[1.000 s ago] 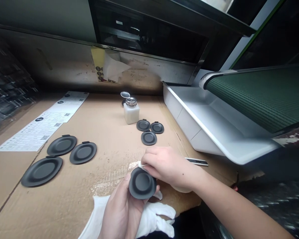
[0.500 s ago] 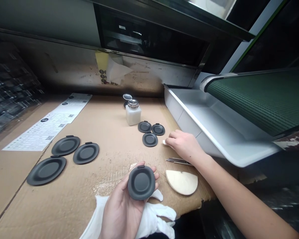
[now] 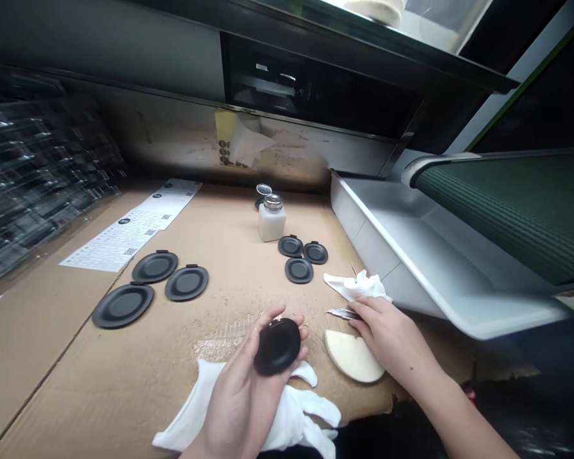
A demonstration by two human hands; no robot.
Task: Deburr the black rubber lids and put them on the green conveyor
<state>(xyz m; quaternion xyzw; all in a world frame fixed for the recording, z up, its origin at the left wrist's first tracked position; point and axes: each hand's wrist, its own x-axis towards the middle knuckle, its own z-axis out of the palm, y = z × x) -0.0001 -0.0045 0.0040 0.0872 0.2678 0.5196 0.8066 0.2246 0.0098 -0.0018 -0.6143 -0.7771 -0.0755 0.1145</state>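
My left hand (image 3: pixel 243 389) is closed around a small black round cap (image 3: pixel 277 347), held above the cardboard with its plain back towards me. My right hand (image 3: pixel 392 335) rests on the cardboard with its fingertips on a thin metal blade (image 3: pixel 340 313); whether it grips the blade I cannot tell. A crumpled white wipe (image 3: pixel 356 285) lies just beyond that hand. A cream half-disc pad (image 3: pixel 350 354) lies beside its thumb. White gloves (image 3: pixel 291 414) lie under my left wrist.
Three small black caps (image 3: pixel 299 269) sit near a white dispenser bottle (image 3: pixel 272 220). Three larger black discs (image 3: pixel 155 266) lie at the left by printed label sheets (image 3: pixel 134 229). A white tray (image 3: pixel 411 255) and a green conveyor belt (image 3: pixel 516 204) stand at the right. Stacked clear trays (image 3: pixel 29 185) fill the far left.
My right hand left the white wipe by the small caps and drew back onto the metal blade. My left hand turned the black cap so its back faces me.
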